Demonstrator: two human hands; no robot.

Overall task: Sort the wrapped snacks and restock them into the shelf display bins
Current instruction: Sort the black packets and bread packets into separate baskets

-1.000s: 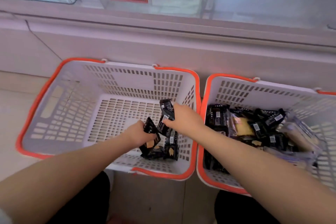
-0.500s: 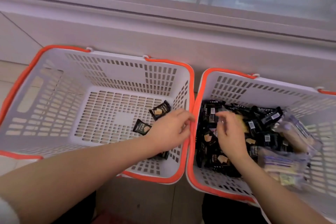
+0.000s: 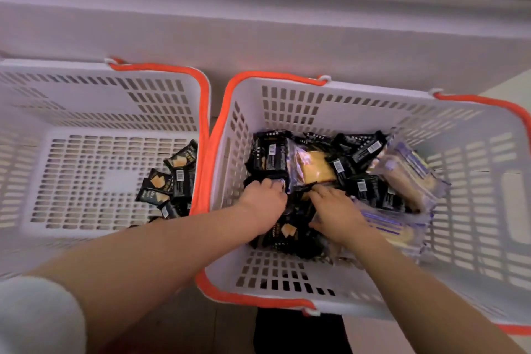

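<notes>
Two white baskets with orange rims stand side by side on the floor. The left basket [image 3: 205,112] holds several black-wrapped snacks [image 3: 179,175] heaped against its right wall. The right basket [image 3: 267,76] is filled with more black packets [image 3: 270,152] mixed with clear-wrapped yellow cakes [image 3: 316,167]. Both my hands are down in the right basket. My left hand [image 3: 264,201] curls its fingers over a black packet near the basket's left wall. My right hand [image 3: 336,210] pinches another black packet in the middle of the pile. The packets under my palms are hidden.
The white base of the shelf unit [image 3: 258,23] runs right behind both baskets. Long clear-wrapped pastries [image 3: 408,175] lie along the right side of the pile. My dark trousers [image 3: 298,333] show below the right basket, and my white sleeve [image 3: 37,316] is at the lower left.
My left hand left the left basket and crossed into the right one, joining my right hand. The black packets it held now lie in the left basket. The view tilted down and right.
</notes>
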